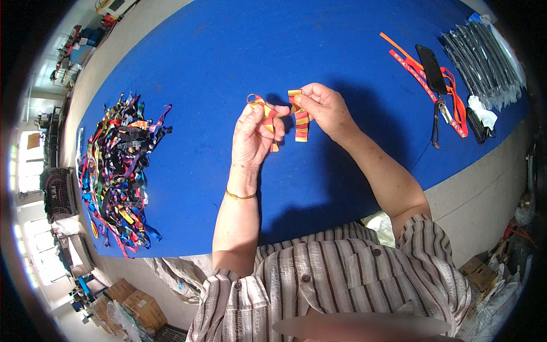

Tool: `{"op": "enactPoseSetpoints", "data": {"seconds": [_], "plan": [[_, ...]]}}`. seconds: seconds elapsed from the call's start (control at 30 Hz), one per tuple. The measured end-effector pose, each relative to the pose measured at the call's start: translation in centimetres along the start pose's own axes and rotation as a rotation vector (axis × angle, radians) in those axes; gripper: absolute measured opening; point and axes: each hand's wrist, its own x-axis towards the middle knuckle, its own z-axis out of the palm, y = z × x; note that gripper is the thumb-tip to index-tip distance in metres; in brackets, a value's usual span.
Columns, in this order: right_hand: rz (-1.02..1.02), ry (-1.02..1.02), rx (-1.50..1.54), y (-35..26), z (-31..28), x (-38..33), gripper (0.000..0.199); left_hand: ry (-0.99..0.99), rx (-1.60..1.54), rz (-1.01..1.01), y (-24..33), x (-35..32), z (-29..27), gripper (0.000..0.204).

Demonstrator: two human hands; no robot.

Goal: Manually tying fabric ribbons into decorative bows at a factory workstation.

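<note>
Above the middle of the blue table (pixel 319 188), a red and yellow striped ribbon (pixel 302 130) is stretched between my two hands. My left hand (pixel 249 135) pinches it between thumb and fingers, with a loop standing up above the thumb and a tail hanging below. Thumb and forefinger of my right hand (pixel 326 109) close on the ribbon a little to the right, where a short end sticks up and a longer piece hangs down. Part of the ribbon is hidden behind the fingers.
A heap of many-coloured ribbons (pixel 122 171) lies at the left. On the right are red and orange lanyards (pixel 453 91) with keys, a black phone (pixel 431 69), crumpled white tissue (pixel 483 113) and a stack of plastic-wrapped dark items (pixel 483 64). Cardboard boxes (pixel 142 310) stand on the floor at lower left.
</note>
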Motion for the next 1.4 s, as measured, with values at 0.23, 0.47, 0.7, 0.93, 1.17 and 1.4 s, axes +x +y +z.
{"op": "enactPoseSetpoints", "data": {"seconds": [0.23, 0.47, 0.7, 0.93, 1.17, 1.4], "plan": [[-0.002, -0.021, 0.001, 0.1, -0.1, -0.1, 0.013, 0.030, 0.059, -0.033, 0.0, 0.0, -0.3, 0.024], [-0.019, -0.043, -0.015, -0.2, 0.3, -0.4, 0.024, -0.034, 0.186, -0.072, -0.2, -0.1, 0.5, 0.022], [0.016, -0.104, 0.077, -0.7, 0.8, -0.7, 0.025, -0.010, 0.211, -0.091, -0.3, -0.1, 0.5, 0.021], [-0.067, -0.084, 0.028, 0.5, 0.3, -0.2, 0.019, 0.014, 0.158, -0.086, -0.3, 0.1, 0.3, 0.024], [-0.022, -0.001, 0.033, 1.5, 0.0, 0.3, 0.019, 0.016, 0.049, -0.104, -0.2, 0.2, 0.1, 0.028], [-0.096, 0.008, 0.001, 1.3, 0.3, 0.1, 0.016, 0.102, 0.122, -0.150, -0.4, 0.2, 0.4, 0.029]]}}
